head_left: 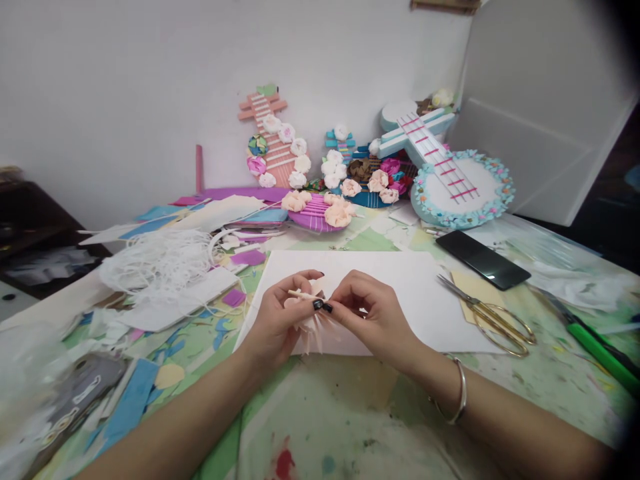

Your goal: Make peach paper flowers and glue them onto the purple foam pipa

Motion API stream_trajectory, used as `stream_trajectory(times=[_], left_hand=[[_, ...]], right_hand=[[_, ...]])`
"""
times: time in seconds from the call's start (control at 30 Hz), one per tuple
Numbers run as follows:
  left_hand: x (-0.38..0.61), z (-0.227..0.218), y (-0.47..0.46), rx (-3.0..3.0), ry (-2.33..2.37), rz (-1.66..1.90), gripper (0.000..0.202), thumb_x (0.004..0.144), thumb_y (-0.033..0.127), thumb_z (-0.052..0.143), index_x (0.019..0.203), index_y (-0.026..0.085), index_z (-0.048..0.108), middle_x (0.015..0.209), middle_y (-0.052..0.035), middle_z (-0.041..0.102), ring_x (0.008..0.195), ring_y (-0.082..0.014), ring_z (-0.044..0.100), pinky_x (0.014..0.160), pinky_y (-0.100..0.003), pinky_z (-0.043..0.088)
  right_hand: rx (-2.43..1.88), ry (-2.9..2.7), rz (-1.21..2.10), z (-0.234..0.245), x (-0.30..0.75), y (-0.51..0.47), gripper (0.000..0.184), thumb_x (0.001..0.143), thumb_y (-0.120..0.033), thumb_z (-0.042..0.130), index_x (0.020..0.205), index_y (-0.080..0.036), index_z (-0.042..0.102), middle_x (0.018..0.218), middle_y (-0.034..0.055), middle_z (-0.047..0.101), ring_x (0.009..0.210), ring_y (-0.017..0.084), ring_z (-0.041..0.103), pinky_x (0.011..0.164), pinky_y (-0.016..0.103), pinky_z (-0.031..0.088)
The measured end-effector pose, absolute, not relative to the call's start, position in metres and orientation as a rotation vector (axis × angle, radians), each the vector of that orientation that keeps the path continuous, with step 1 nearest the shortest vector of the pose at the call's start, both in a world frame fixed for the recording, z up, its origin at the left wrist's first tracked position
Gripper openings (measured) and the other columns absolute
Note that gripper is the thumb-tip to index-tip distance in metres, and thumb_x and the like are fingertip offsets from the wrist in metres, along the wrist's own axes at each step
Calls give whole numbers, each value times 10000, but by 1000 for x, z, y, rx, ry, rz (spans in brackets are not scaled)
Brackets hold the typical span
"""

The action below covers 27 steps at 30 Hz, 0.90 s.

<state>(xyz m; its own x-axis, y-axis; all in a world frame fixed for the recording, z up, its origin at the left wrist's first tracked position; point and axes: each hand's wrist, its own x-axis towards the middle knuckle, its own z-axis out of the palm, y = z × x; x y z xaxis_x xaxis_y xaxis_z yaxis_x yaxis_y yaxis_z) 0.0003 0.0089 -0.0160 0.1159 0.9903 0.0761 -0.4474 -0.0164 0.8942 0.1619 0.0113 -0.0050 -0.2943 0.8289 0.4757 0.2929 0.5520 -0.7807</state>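
Both my hands meet over a white sheet (400,287) in the middle of the table. My left hand (281,313) is closed, its thumb and fingers pinching a pale peach paper strip piece (313,333) whose thin cut ends hang down below the fingers. My right hand (370,313) pinches the same paper from the other side, thumb and fingertips pressed together. A thin pale stick-like roll (303,295) lies across the left fingers, its far end hidden by the thumbs. Gold-handled scissors (487,313) lie open to the right of my right hand.
Paper-flower-trimmed instrument models, one pink (277,147), one light blue (460,187) and one purple (320,215), stand at the back. A black phone (483,259) and a green-handled cutter (600,350) lie right. White cord (160,263) and scraps heap left.
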Motion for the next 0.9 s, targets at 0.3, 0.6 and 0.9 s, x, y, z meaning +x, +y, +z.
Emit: stream_trajectory(times=[0.3, 0.6, 0.9], left_hand=[[1, -15, 9, 968, 731, 1325, 236, 593, 147, 782, 585, 133, 547, 1092, -36, 559, 811, -122, 547, 694, -214, 406], [-1, -17, 9, 972, 726, 1316, 241, 604, 145, 775, 590, 131, 535, 1118, -28, 541, 758, -103, 535, 658, -215, 397], [0, -18, 10, 953, 732, 1326, 239, 586, 142, 783, 588, 129, 545, 1103, -36, 554, 795, -115, 544, 675, -208, 411]], right_hand=[[-899, -1839, 677, -6, 161, 11, 187, 831, -263, 612, 688, -148, 583, 692, 18, 522, 591, 98, 456, 508, 235, 344], [-877, -1857, 622, -7, 161, 12, 185, 838, -254, 600, 689, -146, 575, 687, 15, 514, 578, 95, 444, 498, 235, 335], [-865, -1876, 599, -7, 161, 12, 182, 841, -244, 599, 690, -149, 563, 687, 8, 505, 573, 89, 431, 500, 229, 331]])
